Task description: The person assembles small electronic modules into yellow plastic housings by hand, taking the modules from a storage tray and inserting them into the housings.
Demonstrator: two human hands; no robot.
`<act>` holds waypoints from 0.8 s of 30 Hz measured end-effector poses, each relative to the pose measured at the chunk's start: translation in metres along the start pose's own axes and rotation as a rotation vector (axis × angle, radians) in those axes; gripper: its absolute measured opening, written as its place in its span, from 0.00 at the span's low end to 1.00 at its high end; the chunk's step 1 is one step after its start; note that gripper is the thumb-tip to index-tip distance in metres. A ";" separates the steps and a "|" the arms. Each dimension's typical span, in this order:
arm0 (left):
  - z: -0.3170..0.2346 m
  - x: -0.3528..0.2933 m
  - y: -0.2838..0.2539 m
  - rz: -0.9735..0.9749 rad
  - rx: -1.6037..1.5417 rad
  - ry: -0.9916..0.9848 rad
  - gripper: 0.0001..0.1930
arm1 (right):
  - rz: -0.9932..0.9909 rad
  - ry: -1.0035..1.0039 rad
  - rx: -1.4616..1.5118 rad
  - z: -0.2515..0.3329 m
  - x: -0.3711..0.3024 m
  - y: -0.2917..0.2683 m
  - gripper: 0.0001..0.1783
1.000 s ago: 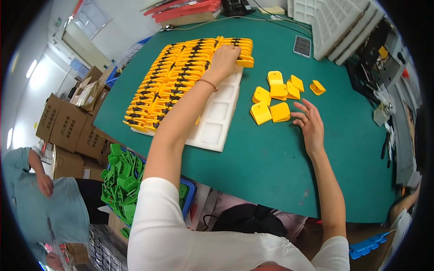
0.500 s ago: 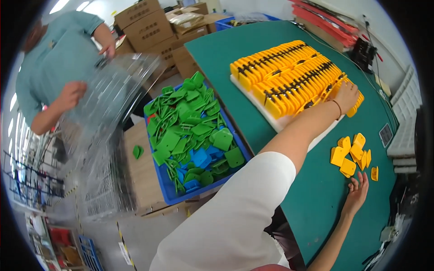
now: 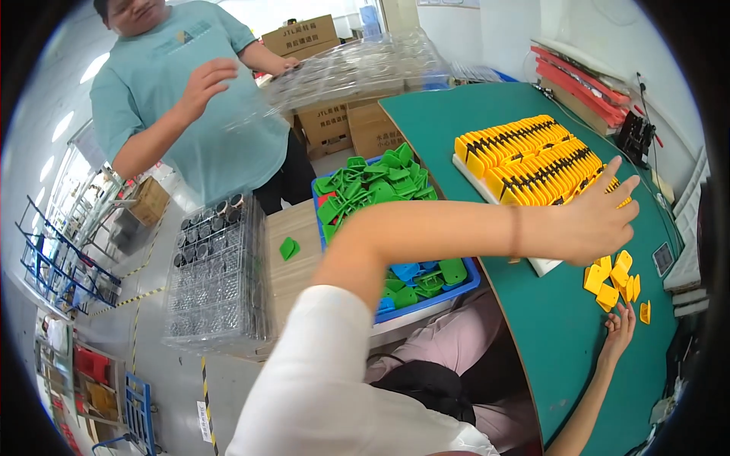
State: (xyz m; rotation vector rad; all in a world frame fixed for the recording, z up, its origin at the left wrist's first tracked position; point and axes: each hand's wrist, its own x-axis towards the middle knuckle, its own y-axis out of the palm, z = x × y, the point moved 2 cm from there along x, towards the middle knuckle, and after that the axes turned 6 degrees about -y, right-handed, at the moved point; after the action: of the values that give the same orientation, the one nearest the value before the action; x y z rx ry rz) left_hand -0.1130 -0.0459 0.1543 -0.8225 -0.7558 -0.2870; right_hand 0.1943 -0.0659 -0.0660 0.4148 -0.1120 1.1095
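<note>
Fingers spread and holding nothing, my left hand (image 3: 597,220) hovers over the near end of the yellow plastic pieces (image 3: 532,163). Those pieces stand on edge in tight rows with black bits along them, on a white tray (image 3: 544,265). My right hand (image 3: 620,330) lies on the green table with its fingers loosely apart, beside a small pile of loose yellow plastic pieces (image 3: 608,292). Nothing shows in its grasp. My left forearm crosses in front of a blue crate (image 3: 474,283) of green plastic pieces (image 3: 380,182), hiding its middle; some blue ones show below the arm.
Across from me a person in a light green shirt (image 3: 220,99) holds a clear plastic tray (image 3: 357,72). Stacked clear trays (image 3: 217,289) with dark round items stand left of the crate. A small grey device (image 3: 663,258) lies on the green table (image 3: 426,114).
My left hand has lifted off the yellow rows and spread its fingers. The view has shifted left. The other person has raised the clear tray away from the stack. My right hand stays put.
</note>
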 end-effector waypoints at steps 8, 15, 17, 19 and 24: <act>0.073 -0.094 -0.160 0.492 0.424 -0.269 0.31 | -0.007 -0.038 -0.095 -0.010 0.009 -0.013 0.20; 0.183 -0.210 -0.160 0.501 0.695 -0.717 0.52 | -0.009 -0.061 -0.167 0.000 -0.001 0.008 0.15; 0.211 -0.236 -0.138 0.452 0.687 -0.801 0.46 | -0.001 -0.053 -0.165 0.000 -0.002 0.003 0.13; 0.230 -0.252 -0.114 0.450 0.616 -0.834 0.44 | -0.075 -0.084 -0.169 0.009 -0.008 0.011 0.10; 0.268 -0.269 -0.062 0.164 0.474 -0.676 0.20 | -0.065 -0.065 -0.241 0.017 -0.012 0.018 0.10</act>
State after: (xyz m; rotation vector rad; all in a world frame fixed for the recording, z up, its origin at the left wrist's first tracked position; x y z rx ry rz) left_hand -0.4668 0.0998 0.1183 -0.5137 -1.3156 0.3343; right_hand 0.1745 -0.0759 -0.0486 0.2371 -0.2851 1.0049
